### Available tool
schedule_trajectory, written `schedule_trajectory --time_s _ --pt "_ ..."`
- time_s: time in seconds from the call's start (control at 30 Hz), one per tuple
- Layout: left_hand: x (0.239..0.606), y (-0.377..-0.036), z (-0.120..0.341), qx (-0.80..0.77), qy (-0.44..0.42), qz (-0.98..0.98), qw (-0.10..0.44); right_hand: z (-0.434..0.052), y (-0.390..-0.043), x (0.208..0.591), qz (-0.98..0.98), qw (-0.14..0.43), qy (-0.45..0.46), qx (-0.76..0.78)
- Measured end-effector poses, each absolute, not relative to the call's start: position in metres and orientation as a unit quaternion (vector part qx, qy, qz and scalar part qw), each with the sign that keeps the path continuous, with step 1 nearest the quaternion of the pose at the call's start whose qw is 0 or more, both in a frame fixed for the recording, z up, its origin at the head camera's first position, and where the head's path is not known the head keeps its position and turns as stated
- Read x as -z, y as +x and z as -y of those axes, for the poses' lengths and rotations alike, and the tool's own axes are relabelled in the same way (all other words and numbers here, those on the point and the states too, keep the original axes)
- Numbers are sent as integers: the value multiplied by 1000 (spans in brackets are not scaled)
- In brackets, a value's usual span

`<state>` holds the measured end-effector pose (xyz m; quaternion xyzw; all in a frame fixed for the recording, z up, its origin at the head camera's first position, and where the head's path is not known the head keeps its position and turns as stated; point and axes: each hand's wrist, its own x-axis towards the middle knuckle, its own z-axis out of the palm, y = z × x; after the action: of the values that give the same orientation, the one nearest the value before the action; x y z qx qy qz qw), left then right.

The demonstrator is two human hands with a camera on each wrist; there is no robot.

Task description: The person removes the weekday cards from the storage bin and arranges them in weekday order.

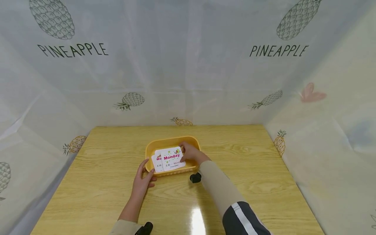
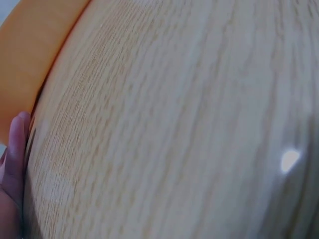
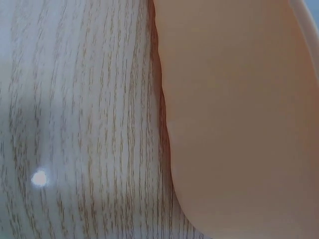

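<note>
Right sleeve [image 1: 224,192], beige with a dark, white-striped band, is listed first, at five o'clock from the yellow tray [image 1: 164,144]. Right hand [image 1: 191,153], yours: at the tray's two o'clock, thumb and bent forefinger pinching one edge, as far as the head view shows; your right wrist view catches no fingers. Monday card [image 1: 170,160]: one, white, printed, round-cornered, within the tray's outline and overlapping a second card [image 1: 157,161] at its nine o'clock; whether it is lifted you cannot tell. Judged light, thin and fairly stiff, liable to crease at a corner and perhaps slick against its neighbour; best taken face-and-back at its three o'clock edge, where you have it. Left hand [image 1: 141,182], yours: at the tray's eight o'clock corner, thumb and forefinger spread apart and touching it, other fingers partly hidden. Yellow tray: probably light, firm plastic, easily nudged, best steadied by its rim. Outward: wood-grain table [image 1: 249,182] beneath; black device [image 1: 195,178] at the tray's five o'clock; pineapple-printed cloth [image 1: 188,58] at twelve.
</note>
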<state>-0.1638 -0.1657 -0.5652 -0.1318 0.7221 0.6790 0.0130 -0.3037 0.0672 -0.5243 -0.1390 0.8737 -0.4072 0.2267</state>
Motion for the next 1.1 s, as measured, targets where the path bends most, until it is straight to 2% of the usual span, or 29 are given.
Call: schedule_trajectory --time_s 0.2,0.43,1.1 --pt "565 -165 165 -676 -132 -725 9 -69 -305 522 -860 228 -132 438" --pt "569 -166 165 -683 -131 -718 14 -70 -303 518 -827 257 -110 488" --pt "567 -165 170 -685 -125 -717 28 -79 -296 490 -809 264 -137 507"
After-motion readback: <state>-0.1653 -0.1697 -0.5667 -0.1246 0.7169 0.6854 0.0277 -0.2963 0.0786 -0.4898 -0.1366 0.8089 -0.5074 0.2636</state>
